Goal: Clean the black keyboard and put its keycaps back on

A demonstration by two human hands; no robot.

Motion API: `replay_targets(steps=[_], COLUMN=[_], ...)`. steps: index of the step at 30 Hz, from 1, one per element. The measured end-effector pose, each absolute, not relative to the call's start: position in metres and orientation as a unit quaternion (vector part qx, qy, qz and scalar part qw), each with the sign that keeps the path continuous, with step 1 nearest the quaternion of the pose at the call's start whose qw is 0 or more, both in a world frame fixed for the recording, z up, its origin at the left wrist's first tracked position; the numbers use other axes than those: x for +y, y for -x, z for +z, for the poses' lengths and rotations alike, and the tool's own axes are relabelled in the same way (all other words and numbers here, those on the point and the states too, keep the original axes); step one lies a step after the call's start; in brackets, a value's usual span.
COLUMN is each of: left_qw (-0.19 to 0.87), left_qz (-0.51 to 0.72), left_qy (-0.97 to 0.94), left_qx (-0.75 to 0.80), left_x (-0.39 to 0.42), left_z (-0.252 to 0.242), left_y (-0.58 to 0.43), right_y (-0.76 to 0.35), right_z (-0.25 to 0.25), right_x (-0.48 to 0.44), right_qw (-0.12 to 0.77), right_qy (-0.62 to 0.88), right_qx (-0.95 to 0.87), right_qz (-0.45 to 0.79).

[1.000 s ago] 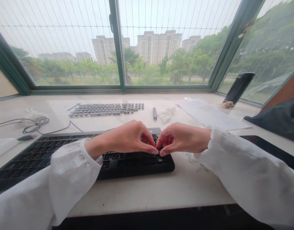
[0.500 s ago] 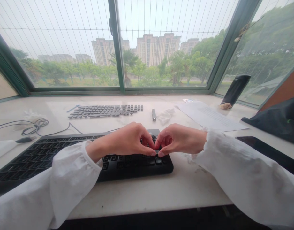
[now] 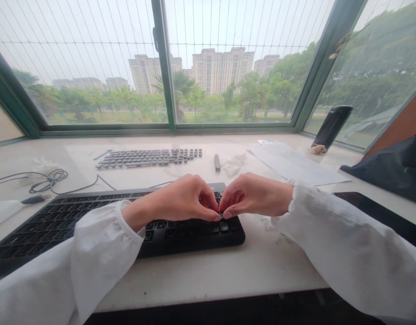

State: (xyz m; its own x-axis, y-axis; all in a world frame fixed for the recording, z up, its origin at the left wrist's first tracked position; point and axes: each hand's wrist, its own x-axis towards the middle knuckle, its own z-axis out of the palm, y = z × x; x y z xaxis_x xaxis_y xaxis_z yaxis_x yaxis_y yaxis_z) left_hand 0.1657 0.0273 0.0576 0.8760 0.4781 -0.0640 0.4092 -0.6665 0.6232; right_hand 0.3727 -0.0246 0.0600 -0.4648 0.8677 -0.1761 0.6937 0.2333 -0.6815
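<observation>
A black keyboard [image 3: 58, 221] lies across the white ledge in front of me. My left hand [image 3: 180, 198] and my right hand [image 3: 255, 195] meet over its right end, both in white sleeves. The fingers of each hand are curled and pinched, fingertips touching at a small dark key [image 3: 222, 215] near the keyboard's right edge. Whether the key is lifted off or still seated I cannot tell. Rows of loose black keycaps [image 3: 150, 157] are laid out farther back on the ledge.
A coiled cable [image 3: 47, 178] lies at the left. A small dark tool [image 3: 217, 162] and crumpled plastic [image 3: 235, 163] sit behind the keyboard. Paper sheets [image 3: 296, 164], a leaning black phone [image 3: 331, 126], a dark bag [image 3: 394, 169] and a black tablet [image 3: 380, 214] occupy the right.
Both hands stay pinched at the same key on the keyboard's right end. The view has shifted slightly; the fingertips have lifted a little.
</observation>
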Motion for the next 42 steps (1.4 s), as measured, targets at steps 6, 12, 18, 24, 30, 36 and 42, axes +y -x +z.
replay_targets(steps=[6,12,18,24,30,36,42], left_qw=[0.331,0.287,0.227,0.201,0.154,0.172,0.266], left_qz=[0.064,0.078,0.081,0.098,0.107,0.108,0.125], left_qy=[-0.913,-0.928,-0.945,-0.952,-0.958,-0.957,-0.916], left_qx=[0.228,0.223,0.222,0.211,0.215,0.208,0.274], left_x=[0.028,0.026,0.018,0.013,0.006,0.008,0.028], left_z=[0.058,0.058,0.059,0.058,0.058,0.057,0.061], left_y=[-0.166,-0.166,-0.166,-0.168,-0.171,-0.170,-0.164], right_y=[-0.372,-0.371,-0.370,-0.367,-0.363,-0.364,-0.376], right_z=[0.057,0.054,0.053,0.056,0.058,0.053,0.066], right_x=[-0.026,-0.026,-0.027,-0.030,-0.032,-0.031,-0.028], right_qw=[0.141,0.155,0.155,0.136,0.127,0.142,0.210], right_qy=[0.506,0.504,0.508,0.531,0.526,0.516,0.515], right_qx=[-0.773,-0.767,-0.767,-0.777,-0.791,-0.791,-0.762], right_qz=[0.357,0.366,0.360,0.309,0.286,0.298,0.330])
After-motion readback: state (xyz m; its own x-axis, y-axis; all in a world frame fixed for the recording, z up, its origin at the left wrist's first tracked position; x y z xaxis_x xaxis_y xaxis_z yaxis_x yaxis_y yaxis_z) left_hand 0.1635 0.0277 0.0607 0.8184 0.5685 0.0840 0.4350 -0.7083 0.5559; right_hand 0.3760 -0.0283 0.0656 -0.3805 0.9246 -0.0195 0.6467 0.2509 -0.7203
